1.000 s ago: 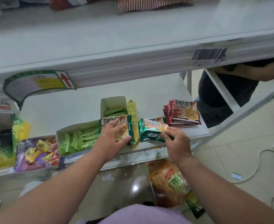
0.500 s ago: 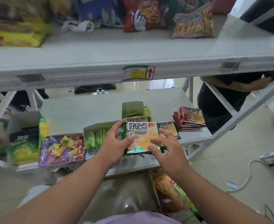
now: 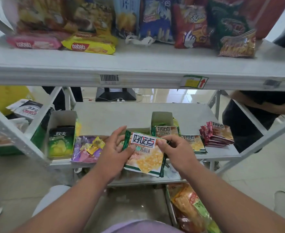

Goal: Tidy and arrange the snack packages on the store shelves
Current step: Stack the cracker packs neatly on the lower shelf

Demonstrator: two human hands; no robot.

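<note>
- Left hand (image 3: 112, 154) and right hand (image 3: 175, 148) both pinch 1 green foil cracker packet (image 3: 145, 157), lifted above the white metal middle shelf (image 3: 113, 115).
- Done: red foil packets (image 3: 216, 134) stacked.
- Remaining, apparently: 2 green packets (image 3: 193, 142) lie loose.

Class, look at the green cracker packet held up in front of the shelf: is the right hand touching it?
Touching. The head view shows the right hand with thumb and fingers pinching the top right edge of the green cracker packet, no gap between them.
</note>
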